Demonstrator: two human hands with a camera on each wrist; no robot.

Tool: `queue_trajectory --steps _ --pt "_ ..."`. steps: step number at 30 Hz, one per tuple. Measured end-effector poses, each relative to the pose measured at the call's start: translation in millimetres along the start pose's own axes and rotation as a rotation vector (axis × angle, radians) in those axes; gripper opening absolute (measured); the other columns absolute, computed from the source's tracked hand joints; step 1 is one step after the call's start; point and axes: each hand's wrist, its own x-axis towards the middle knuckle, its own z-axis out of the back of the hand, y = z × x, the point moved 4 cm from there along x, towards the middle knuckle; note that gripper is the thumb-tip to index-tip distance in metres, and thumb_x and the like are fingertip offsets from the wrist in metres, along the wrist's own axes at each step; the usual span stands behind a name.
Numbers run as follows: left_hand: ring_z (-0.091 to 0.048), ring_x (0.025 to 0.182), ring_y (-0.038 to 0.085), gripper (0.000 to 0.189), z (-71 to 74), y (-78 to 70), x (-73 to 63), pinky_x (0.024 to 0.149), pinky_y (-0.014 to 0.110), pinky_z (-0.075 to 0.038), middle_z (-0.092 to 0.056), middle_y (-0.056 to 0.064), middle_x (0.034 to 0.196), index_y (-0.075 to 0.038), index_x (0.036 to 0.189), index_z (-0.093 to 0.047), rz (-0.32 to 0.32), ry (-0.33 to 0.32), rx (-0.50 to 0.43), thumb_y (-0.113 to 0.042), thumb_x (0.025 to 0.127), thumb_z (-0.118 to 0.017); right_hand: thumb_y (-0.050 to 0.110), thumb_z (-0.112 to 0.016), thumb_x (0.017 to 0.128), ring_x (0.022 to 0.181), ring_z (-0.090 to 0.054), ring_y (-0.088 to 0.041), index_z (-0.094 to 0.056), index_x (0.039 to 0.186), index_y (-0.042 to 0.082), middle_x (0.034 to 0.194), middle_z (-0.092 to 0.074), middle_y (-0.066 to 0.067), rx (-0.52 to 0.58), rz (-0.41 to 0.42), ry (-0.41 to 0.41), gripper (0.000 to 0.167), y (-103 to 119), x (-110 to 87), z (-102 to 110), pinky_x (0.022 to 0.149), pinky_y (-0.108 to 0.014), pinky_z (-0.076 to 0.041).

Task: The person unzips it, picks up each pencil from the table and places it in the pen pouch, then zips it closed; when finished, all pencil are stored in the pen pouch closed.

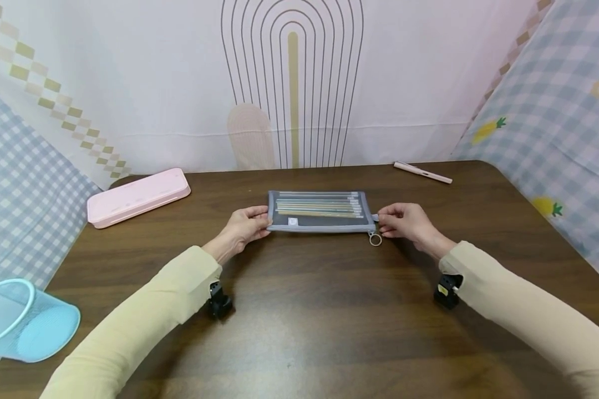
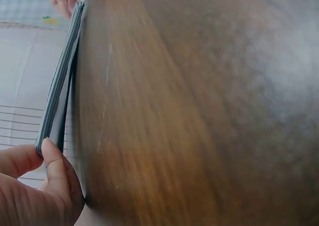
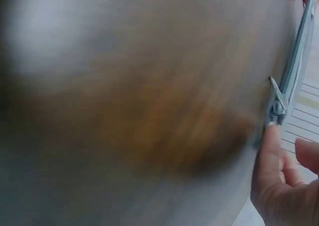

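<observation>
A flat grey zip pouch (image 1: 321, 213) with a see-through mesh front lies between the two hands in the head view. Several long thin sticks, pale and yellowish, show through it. My left hand (image 1: 244, 226) pinches its near left corner; thumb and forefinger meet on that edge in the left wrist view. At the other end, my right hand (image 1: 406, 224) holds the small tab by the zip, its thumb (image 3: 270, 136) against the tab. A zip pull ring (image 1: 375, 239) hangs beside these fingers. Whether the pouch touches the table cannot be told.
A pink case (image 1: 138, 198) lies at the back left of the brown table (image 1: 299, 310). At the back right is a pale pen (image 1: 422, 172). A light blue mesh cup (image 1: 27, 321) lies on its side at the left edge. Patterned cloth (image 1: 179, 83) hangs behind.
</observation>
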Motion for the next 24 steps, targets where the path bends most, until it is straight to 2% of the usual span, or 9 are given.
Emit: queue_trajectory --steps 2,6,11,16,20,24 --pt "-0.054 0.071 0.004 0.050 -0.8 0.4 0.7 0.058 0.013 -0.051 -0.052 0.009 0.113 0.001 0.140 -0.040 -0.006 -0.004 0.028 0.005 0.092 -0.053 0.003 -0.054 0.094 0.064 -0.060 -0.004 -0.043 0.128 -0.017 0.085 -0.062 -0.005 -0.005 -0.021 0.014 0.041 1 6.2 -3 0.062 -0.019 -0.056" --pt "-0.053 0.071 0.004 0.050 -0.5 1.3 3.3 0.057 0.014 -0.051 -0.053 0.008 0.111 -0.001 0.138 -0.044 -0.024 -0.020 0.092 0.005 0.090 -0.056 0.004 -0.054 0.094 0.061 -0.057 -0.002 -0.037 0.134 -0.016 0.079 -0.058 0.000 -0.014 -0.089 0.059 0.048 2 14.9 -9 0.057 -0.017 -0.054" --pt "-0.053 0.072 0.003 0.050 5.6 -1.6 3.7 0.057 0.014 -0.052 -0.054 0.009 0.110 -0.001 0.136 -0.046 -0.068 -0.041 0.205 0.005 0.088 -0.058 0.006 -0.054 0.094 0.059 -0.053 -0.003 -0.040 0.132 -0.013 0.075 -0.054 0.002 -0.080 -0.108 0.081 0.044 7 22.3 -16 0.052 -0.016 -0.051" --pt "-0.057 0.086 0.011 0.050 10.9 -7.1 5.1 0.064 0.016 -0.053 -0.058 0.019 0.121 0.001 0.134 -0.049 -0.131 -0.056 0.402 0.004 0.086 -0.062 0.006 -0.056 0.093 0.064 -0.052 -0.007 -0.043 0.123 -0.010 0.082 -0.055 -0.004 -0.203 -0.074 0.061 0.036 11 28.7 -22 0.052 -0.019 -0.050" --pt "-0.057 0.097 0.018 0.048 14.0 -11.3 9.3 0.069 0.015 -0.050 -0.063 0.018 0.118 0.001 0.130 -0.055 -0.182 -0.078 0.632 -0.003 0.083 -0.067 0.006 -0.057 0.092 0.062 -0.053 -0.008 -0.045 0.120 -0.008 0.081 -0.056 -0.006 -0.257 -0.051 0.034 0.034 12 32.1 -24 0.052 -0.020 -0.051" --pt "-0.054 0.103 0.020 0.049 14.3 -13.9 13.4 0.073 0.016 -0.047 -0.064 0.016 0.116 -0.001 0.129 -0.056 -0.193 -0.083 0.745 -0.006 0.082 -0.069 0.007 -0.060 0.091 0.057 -0.053 -0.008 -0.046 0.119 -0.006 0.079 -0.056 -0.007 -0.285 -0.052 0.010 0.034 9 34.9 -23 0.050 -0.020 -0.051"
